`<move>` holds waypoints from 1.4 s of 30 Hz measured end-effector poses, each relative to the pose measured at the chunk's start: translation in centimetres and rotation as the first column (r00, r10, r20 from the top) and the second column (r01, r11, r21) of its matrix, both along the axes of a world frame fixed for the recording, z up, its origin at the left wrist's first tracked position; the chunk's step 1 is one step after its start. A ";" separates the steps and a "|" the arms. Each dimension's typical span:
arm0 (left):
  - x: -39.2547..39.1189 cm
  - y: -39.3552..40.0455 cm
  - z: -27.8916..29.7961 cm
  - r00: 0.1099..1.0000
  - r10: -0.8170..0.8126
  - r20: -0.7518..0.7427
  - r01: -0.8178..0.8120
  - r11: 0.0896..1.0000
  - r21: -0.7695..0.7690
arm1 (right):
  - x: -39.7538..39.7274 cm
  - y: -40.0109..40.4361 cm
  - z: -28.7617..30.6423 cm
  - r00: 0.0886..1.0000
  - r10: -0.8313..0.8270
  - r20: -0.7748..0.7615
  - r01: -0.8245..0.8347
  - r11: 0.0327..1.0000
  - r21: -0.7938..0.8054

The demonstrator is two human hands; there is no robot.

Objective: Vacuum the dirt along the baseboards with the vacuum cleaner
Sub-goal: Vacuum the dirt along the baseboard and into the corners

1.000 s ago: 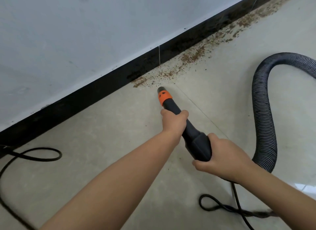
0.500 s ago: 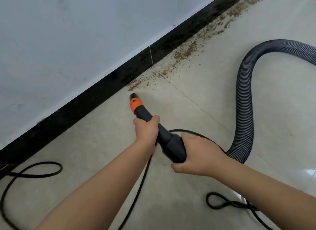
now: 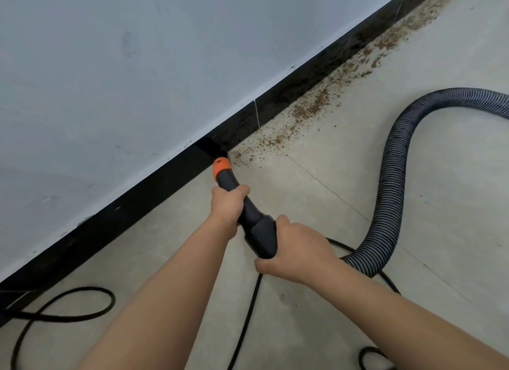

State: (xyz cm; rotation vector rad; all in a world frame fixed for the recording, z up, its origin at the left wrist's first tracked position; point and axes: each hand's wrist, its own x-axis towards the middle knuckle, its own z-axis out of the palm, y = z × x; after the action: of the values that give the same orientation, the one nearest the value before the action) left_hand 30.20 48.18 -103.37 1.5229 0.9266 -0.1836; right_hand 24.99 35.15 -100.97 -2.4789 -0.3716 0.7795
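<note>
A black vacuum nozzle [image 3: 256,226] with an orange collar [image 3: 221,166] points at the black baseboard [image 3: 154,188], its tip touching the foot of the board. My left hand [image 3: 227,203] grips the thin front part of the nozzle. My right hand [image 3: 296,250] grips its thick rear end, where the ribbed grey hose [image 3: 391,182] joins. Brown dirt [image 3: 308,110] lies in a band along the baseboard from just right of the tip up to the top right.
A white wall [image 3: 110,80] rises above the baseboard. The hose loops across the beige tiled floor [image 3: 454,232] on the right. A black power cord [image 3: 68,314] curls at bottom left, and another stretch of cord [image 3: 248,314] runs under my arms.
The nozzle tip has moved forward from the open floor to the foot of the baseboard at the near end of the dirt. Both hands kept their grip.
</note>
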 end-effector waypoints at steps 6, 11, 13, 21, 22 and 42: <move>1.7 -1.5 -0.1 0.999 -0.045 0.012 0.045 0.999 -0.023 | 1.0 -1.2 -0.1 0.998 -0.056 0.012 0.056 0.998 -0.021; 3.0 -2.3 -0.5 0.997 -0.078 0.017 0.078 0.997 -0.023 | 1.9 -1.8 -0.4 0.996 -0.085 0.009 0.085 0.996 -0.039; 3.5 -2.6 -0.6 0.995 -0.098 0.015 0.098 0.995 -0.017 | 2.3 -2.1 -0.6 0.995 -0.101 0.005 0.101 0.994 -0.046; 5.2 -3.8 -0.6 0.993 -0.120 0.023 0.120 0.992 -0.035 | 3.6 -2.9 -0.6 0.991 -0.131 0.023 0.132 0.989 -0.067; 5.2 -3.9 -0.6 0.993 -0.113 0.030 0.114 0.993 -0.033 | 3.7 -3.0 -0.6 0.992 -0.126 0.028 0.128 0.989 -0.071; -4.8 2.9 0.9 0.989 0.149 0.020 -0.149 0.989 0.008 | -2.7 2.6 0.3 0.995 0.095 -0.022 -0.094 0.995 0.020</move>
State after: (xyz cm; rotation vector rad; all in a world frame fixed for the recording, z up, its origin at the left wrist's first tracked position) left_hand 25.38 51.07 -102.43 1.4550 1.0226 -0.0568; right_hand 22.34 37.71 -100.71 -2.4474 -0.4888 0.8381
